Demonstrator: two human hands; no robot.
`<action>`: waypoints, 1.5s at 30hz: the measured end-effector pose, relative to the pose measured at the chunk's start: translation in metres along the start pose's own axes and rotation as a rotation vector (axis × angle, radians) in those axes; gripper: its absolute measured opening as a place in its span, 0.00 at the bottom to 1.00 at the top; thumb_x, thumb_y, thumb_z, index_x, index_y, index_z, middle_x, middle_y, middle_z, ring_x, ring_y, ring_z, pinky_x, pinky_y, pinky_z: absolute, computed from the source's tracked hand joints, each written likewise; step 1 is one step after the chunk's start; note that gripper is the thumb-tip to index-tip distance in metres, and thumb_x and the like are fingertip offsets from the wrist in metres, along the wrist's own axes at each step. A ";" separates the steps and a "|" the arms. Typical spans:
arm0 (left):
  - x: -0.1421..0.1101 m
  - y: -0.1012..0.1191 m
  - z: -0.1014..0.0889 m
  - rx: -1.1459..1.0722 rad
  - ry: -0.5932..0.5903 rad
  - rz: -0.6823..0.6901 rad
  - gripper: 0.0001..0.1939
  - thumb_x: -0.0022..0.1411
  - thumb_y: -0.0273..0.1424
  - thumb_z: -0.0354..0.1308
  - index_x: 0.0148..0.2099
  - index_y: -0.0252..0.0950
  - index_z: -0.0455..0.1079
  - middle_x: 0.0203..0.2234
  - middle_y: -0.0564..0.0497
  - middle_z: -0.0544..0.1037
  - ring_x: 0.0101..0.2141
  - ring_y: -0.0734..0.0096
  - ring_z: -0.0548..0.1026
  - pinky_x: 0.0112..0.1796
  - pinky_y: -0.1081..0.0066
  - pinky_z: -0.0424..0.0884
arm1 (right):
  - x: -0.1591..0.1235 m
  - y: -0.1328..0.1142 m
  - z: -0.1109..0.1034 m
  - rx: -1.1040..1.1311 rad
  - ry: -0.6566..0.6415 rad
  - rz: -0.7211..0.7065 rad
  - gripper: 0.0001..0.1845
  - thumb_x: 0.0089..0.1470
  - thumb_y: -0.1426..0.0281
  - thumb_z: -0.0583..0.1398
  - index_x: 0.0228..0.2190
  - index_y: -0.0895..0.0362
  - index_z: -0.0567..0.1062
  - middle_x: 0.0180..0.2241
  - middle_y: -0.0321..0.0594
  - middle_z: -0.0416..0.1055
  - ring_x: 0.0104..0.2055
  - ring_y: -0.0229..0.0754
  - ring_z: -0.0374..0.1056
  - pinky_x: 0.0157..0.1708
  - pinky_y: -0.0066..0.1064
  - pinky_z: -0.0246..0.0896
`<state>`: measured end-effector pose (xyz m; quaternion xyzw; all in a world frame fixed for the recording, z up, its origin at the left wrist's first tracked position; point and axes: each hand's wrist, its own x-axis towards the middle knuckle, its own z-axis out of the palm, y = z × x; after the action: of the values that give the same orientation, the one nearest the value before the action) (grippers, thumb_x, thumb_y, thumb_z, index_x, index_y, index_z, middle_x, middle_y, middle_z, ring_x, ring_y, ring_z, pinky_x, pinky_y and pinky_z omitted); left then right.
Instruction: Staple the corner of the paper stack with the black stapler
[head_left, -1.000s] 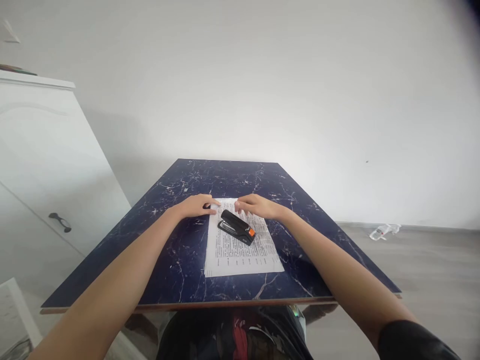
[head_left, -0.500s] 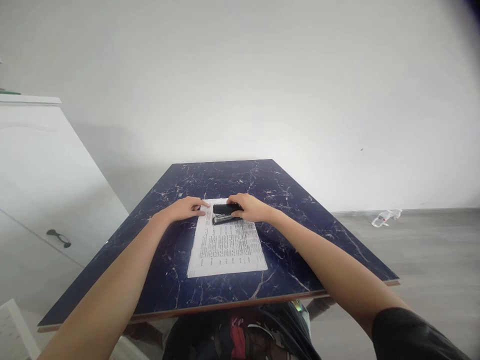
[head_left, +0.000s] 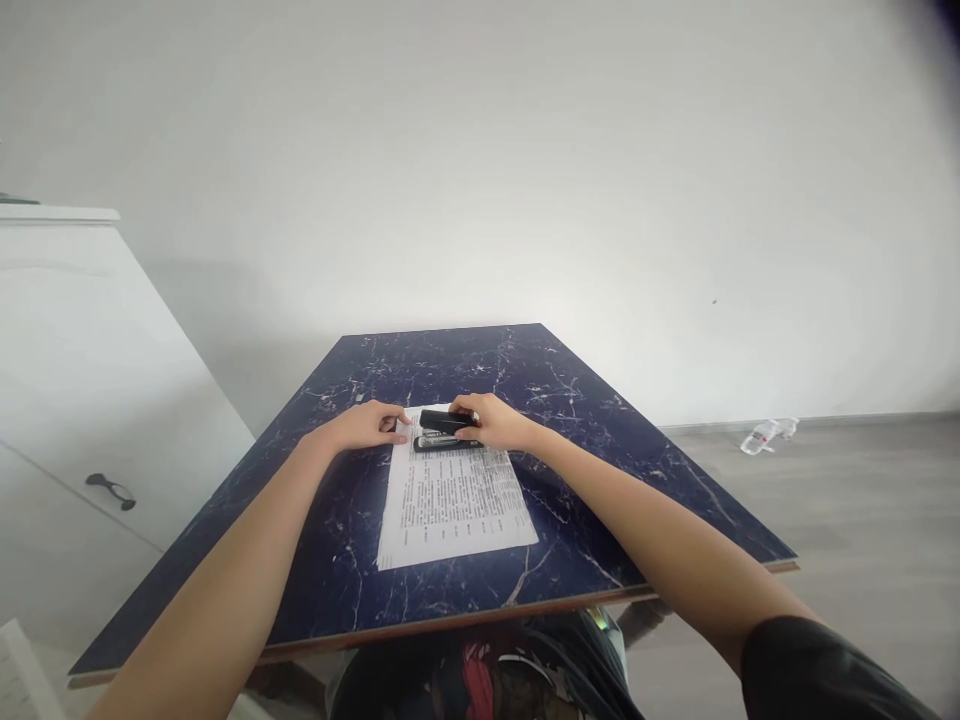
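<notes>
A black stapler (head_left: 448, 420) lies across the upper part of a printed paper sheet (head_left: 457, 505). My right hand (head_left: 491, 420) is closed around its rear end, thumb on the near side and fingers on the far side. A gap shows between the stapler's top arm and its base, with metal parts in it. At the sheet's left edge rests my left hand (head_left: 373, 424), its index finger and thumb apart on the paper and the other fingers curled. The stapler's front end points toward this hand without touching it. Whether several sheets lie stacked, I cannot tell.
The paper lies on a dark blue marble-patterned table (head_left: 450, 375) beside a pale wall. To the left stands a white cabinet (head_left: 97, 350) with a dark handle (head_left: 110, 491). A crumpled clear plastic item (head_left: 767, 436) sits on the grey floor at right.
The stapler has shifted a little left over the paper with my right hand, and its top arm looks slightly more tilted. My left hand stays at the paper's edge; the view shifts slightly.
</notes>
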<state>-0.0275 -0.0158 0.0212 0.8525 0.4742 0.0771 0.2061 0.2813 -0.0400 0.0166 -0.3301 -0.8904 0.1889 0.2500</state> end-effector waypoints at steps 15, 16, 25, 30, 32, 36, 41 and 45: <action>0.001 0.004 0.002 0.076 -0.021 -0.003 0.27 0.53 0.56 0.63 0.47 0.43 0.73 0.37 0.46 0.78 0.33 0.59 0.75 0.31 0.67 0.63 | 0.001 0.010 0.000 -0.009 0.002 0.042 0.19 0.53 0.66 0.68 0.46 0.54 0.77 0.38 0.41 0.77 0.35 0.43 0.70 0.35 0.31 0.60; 0.001 0.006 0.003 0.085 -0.004 0.021 0.30 0.52 0.56 0.63 0.50 0.43 0.72 0.41 0.45 0.77 0.37 0.57 0.75 0.33 0.66 0.64 | 0.001 0.011 0.001 -0.018 0.016 0.037 0.19 0.53 0.66 0.68 0.47 0.54 0.77 0.39 0.42 0.77 0.37 0.44 0.71 0.36 0.32 0.61; 0.011 0.008 0.015 0.155 -0.031 0.183 0.39 0.54 0.59 0.62 0.63 0.49 0.68 0.65 0.45 0.59 0.61 0.44 0.61 0.57 0.55 0.59 | 0.003 0.022 0.007 0.002 0.124 0.031 0.18 0.54 0.68 0.67 0.48 0.55 0.78 0.45 0.46 0.77 0.47 0.50 0.71 0.47 0.40 0.64; 0.010 0.010 0.012 0.146 -0.037 0.168 0.39 0.53 0.60 0.62 0.63 0.50 0.70 0.65 0.45 0.61 0.61 0.42 0.61 0.58 0.53 0.58 | 0.003 0.015 0.009 0.035 0.119 0.051 0.16 0.54 0.67 0.67 0.46 0.54 0.79 0.43 0.44 0.77 0.45 0.48 0.72 0.44 0.38 0.64; 0.009 0.011 0.011 0.129 -0.040 0.165 0.38 0.53 0.59 0.62 0.62 0.49 0.70 0.64 0.45 0.62 0.61 0.42 0.61 0.58 0.53 0.58 | 0.003 0.013 0.008 0.064 0.093 0.074 0.17 0.54 0.66 0.67 0.46 0.54 0.79 0.42 0.43 0.78 0.42 0.47 0.72 0.43 0.37 0.64; 0.008 0.013 0.012 0.086 -0.044 0.162 0.38 0.53 0.58 0.63 0.62 0.48 0.70 0.62 0.44 0.63 0.59 0.44 0.63 0.56 0.55 0.61 | 0.001 0.014 -0.003 0.277 -0.040 0.131 0.18 0.56 0.62 0.64 0.47 0.55 0.78 0.40 0.43 0.78 0.39 0.44 0.71 0.40 0.35 0.64; 0.006 0.015 0.012 0.018 -0.081 0.177 0.38 0.54 0.55 0.63 0.64 0.46 0.67 0.61 0.44 0.63 0.59 0.46 0.64 0.54 0.60 0.64 | -0.003 0.027 -0.010 0.739 -0.152 0.312 0.17 0.53 0.72 0.58 0.42 0.59 0.82 0.39 0.45 0.78 0.37 0.43 0.70 0.36 0.32 0.65; 0.006 0.017 0.013 -0.029 -0.098 0.185 0.36 0.56 0.54 0.63 0.63 0.45 0.67 0.56 0.43 0.66 0.54 0.49 0.69 0.48 0.63 0.67 | -0.003 0.033 -0.009 0.889 -0.165 0.372 0.15 0.48 0.73 0.60 0.39 0.60 0.83 0.37 0.46 0.78 0.34 0.42 0.69 0.34 0.32 0.64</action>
<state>-0.0063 -0.0223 0.0165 0.8923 0.3816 0.0610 0.2333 0.3043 -0.0169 0.0059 -0.3290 -0.6662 0.6178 0.2575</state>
